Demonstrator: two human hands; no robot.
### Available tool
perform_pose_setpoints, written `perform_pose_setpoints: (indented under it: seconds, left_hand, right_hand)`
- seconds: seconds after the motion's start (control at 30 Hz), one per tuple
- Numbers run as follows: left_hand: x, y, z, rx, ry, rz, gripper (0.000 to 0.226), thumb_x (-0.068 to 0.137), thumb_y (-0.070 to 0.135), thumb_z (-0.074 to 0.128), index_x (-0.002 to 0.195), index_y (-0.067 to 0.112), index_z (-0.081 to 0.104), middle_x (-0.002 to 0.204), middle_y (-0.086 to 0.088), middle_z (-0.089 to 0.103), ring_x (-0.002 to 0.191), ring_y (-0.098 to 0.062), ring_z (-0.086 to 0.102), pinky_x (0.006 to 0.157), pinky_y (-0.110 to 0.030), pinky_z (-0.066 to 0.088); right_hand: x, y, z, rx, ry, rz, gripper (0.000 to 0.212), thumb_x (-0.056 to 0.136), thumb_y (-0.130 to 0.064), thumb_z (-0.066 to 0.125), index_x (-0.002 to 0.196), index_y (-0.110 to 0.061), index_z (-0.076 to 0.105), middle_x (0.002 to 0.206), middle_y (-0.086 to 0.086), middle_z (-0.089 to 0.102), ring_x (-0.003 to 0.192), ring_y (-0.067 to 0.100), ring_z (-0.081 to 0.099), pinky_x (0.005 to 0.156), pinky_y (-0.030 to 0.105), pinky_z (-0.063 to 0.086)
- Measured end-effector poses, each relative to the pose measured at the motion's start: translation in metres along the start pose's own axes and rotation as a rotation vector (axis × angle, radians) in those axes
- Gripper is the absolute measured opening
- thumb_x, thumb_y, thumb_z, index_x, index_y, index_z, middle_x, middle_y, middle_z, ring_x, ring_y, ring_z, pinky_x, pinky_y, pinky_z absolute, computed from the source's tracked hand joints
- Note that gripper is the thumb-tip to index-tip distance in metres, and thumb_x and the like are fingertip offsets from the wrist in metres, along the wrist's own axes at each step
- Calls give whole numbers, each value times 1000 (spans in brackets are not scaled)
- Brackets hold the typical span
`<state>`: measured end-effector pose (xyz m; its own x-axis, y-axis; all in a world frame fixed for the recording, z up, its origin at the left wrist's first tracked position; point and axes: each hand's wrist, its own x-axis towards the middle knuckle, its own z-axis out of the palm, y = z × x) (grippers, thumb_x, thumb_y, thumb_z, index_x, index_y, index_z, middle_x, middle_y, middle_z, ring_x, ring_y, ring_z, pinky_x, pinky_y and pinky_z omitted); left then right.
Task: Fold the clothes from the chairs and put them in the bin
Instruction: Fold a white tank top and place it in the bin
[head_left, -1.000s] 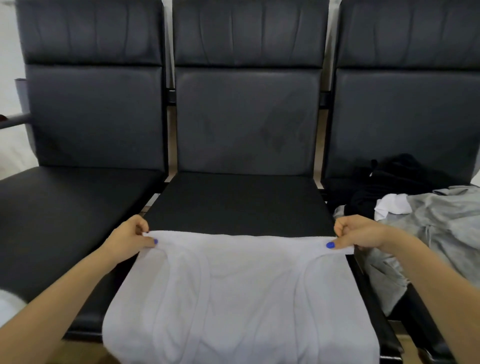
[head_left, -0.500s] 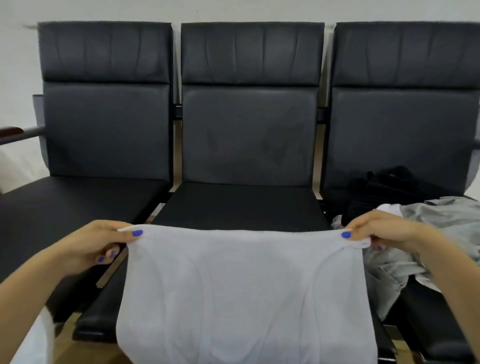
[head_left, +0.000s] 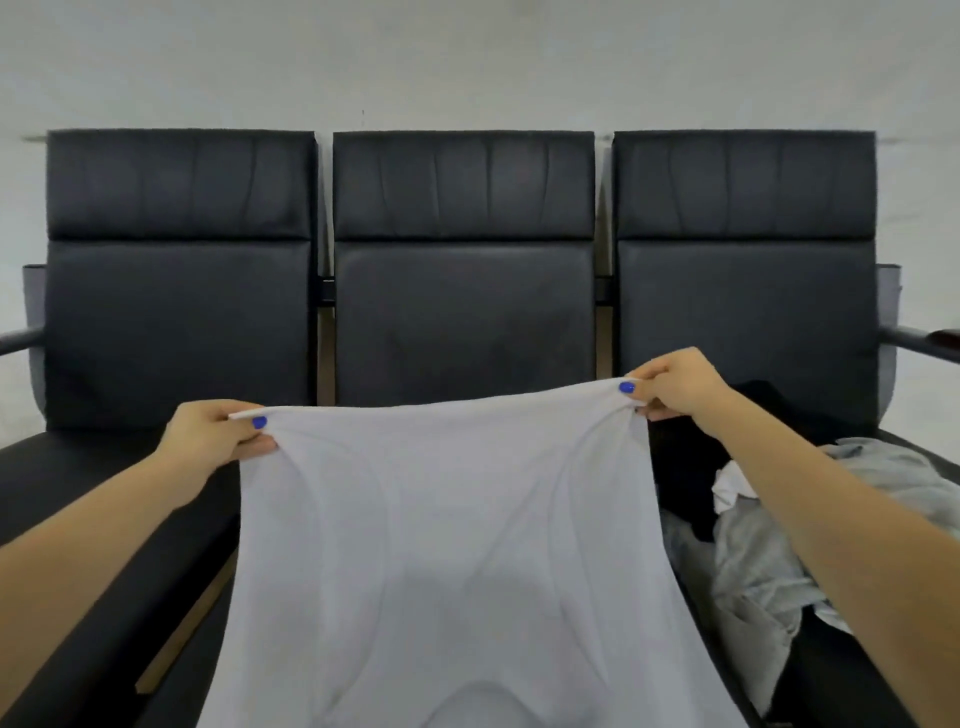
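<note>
**Clerk:** Item one, please.

**Operator:** White garment (head_left: 457, 545), one piece, thin fabric with curved seams showing through. I see it held up in the air in front of the middle chair (head_left: 464, 317), hanging from its top edge and running out of view at the bottom. It hides that chair's seat completely.

**Clerk:** Holders?

**Operator:** Left hand (head_left: 210, 441), thumb and fingers pinched together on the garment's top left corner, level with the foot of the middle chair's backrest. Right hand (head_left: 675, 387), clamped the same way on the top right corner, a little higher than the left, fabric bunched under the fingers. Blue nail polish on both thumbs.

**Clerk:** Remaining stock?

**Operator:** To the right of the middle chair, on the right chair (head_left: 745, 291): a heap. Black clothing (head_left: 680, 499) at the back, a grey garment (head_left: 753, 571) spilling towards the front edge, a small white piece (head_left: 730, 486) lying between them. I can't say how many pieces make up the black lot; it's too dark against the seat.

**Clerk:** Left of the middle chair?

**Operator:** Left chair (head_left: 176, 291), black, same pattern. Pale wall (head_left: 467, 62) behind all three.
</note>
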<state>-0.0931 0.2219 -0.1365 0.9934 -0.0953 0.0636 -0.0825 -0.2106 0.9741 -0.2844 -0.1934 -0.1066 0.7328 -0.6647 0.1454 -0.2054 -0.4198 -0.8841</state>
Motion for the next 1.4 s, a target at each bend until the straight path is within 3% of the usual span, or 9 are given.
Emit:
perform_pose_setpoints:
  seconds: [0.17, 0.37, 0.57, 0.73, 0.9, 1.0, 1.13, 1.27, 1.4]
  left_hand:
    - [26, 9, 27, -144, 152, 40, 24, 91, -3, 57, 113, 2, 65, 108, -17, 64, 96, -29, 66, 89, -42, 53]
    - [56, 4, 60, -245, 199, 62, 22, 93, 0, 56, 111, 8, 66, 110, -11, 63, 99, -24, 63, 87, -34, 52]
    - [62, -7, 74, -287, 180, 49, 24, 93, 0, 56, 115, 5, 64, 99, -5, 63, 96, -19, 62, 85, -29, 52]
    - [35, -22, 68, -330, 143, 44, 28, 93, -4, 53, 118, 3, 63, 99, -4, 64, 96, -17, 63, 86, -27, 51]
    - [-30, -47, 34, -415, 131, 19, 26, 89, -13, 50, 107, -3, 65, 94, -9, 65, 88, -18, 67, 71, -16, 56]
    - [-79, -80, 16, -206, 14, 114, 28, 89, -15, 48, 101, 4, 65, 94, -11, 65, 72, -6, 70, 64, -7, 52]
    - [-102, -121, 3, 171, -115, 158, 36, 84, -14, 56, 83, 19, 72, 92, -3, 70, 90, -18, 65, 68, -10, 51]
    - [-111, -129, -5, 405, -167, 222, 40, 82, -11, 61, 85, 28, 72, 93, 1, 71, 85, -18, 65, 68, -6, 45]
    - [-115, -134, -4, 649, -260, 420, 36, 81, -8, 67, 95, 25, 72, 100, 8, 69, 96, -13, 65, 91, -23, 47]
  right_hand:
    - [34, 8, 11, 202, 74, 115, 14, 79, 3, 74, 72, -8, 70, 99, 18, 68, 99, 30, 65, 77, 34, 58]
    - [70, 21, 24, 256, 216, 81, 8, 79, -3, 75, 87, -5, 72, 105, 16, 68, 99, 27, 65, 88, 36, 56]
    - [69, 39, 30, 267, 265, 4, 6, 81, -6, 74, 85, -11, 72, 96, 8, 69, 92, 22, 67, 85, 29, 56]
    - [12, 52, 17, 296, 152, -72, 16, 83, -2, 70, 80, -17, 72, 89, 5, 70, 90, 20, 68, 83, 28, 57]
    - [-72, 59, 6, 302, 41, -68, 19, 86, 4, 63, 102, -3, 70, 84, 12, 66, 77, 17, 62, 72, 17, 55]
    - [-116, 86, 5, 212, -41, -24, 15, 83, 4, 66, 87, -8, 73, 78, 11, 70, 67, 14, 63, 65, 13, 54]
    - [-145, 131, 11, -77, -170, -27, 34, 80, 3, 71, 73, -29, 72, 76, -10, 73, 73, 1, 67, 68, 7, 50]
    - [-150, 147, 13, -138, -164, -52, 41, 82, 9, 65, 74, -31, 70, 92, 0, 71, 87, 8, 66, 75, 6, 50]
    - [-150, 154, 15, -334, -183, -133, 33, 85, 4, 65, 81, -28, 70, 94, -6, 65, 90, 9, 63, 81, 10, 47]
